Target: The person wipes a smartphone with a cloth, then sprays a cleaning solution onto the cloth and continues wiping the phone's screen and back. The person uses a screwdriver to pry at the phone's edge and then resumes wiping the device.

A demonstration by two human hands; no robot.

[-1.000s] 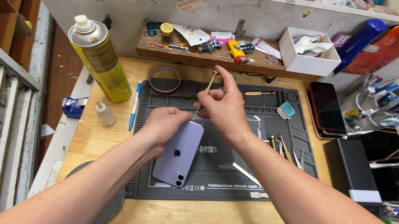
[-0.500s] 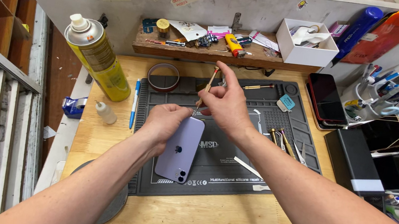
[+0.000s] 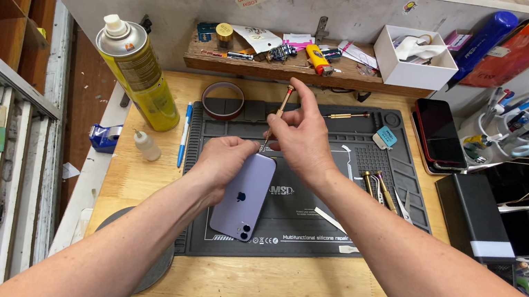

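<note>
Here two hands work: left hand (image 3: 224, 162) holds one phone (image 3: 243, 196), right hand (image 3: 301, 140) one screwdriver (image 3: 277, 115).

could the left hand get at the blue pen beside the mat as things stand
Probably yes. The blue pen lies bare on the wooden bench left of the mat, nothing on top of it. But the left hand is steadying the purple phone, so it would have to let go first.

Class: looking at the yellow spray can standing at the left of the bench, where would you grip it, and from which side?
Grip the spray can round its cylindrical body, below the white cap, coming from the right front. It stands upright; shelving crowds its left, and the small bottle stands just in front.
</note>
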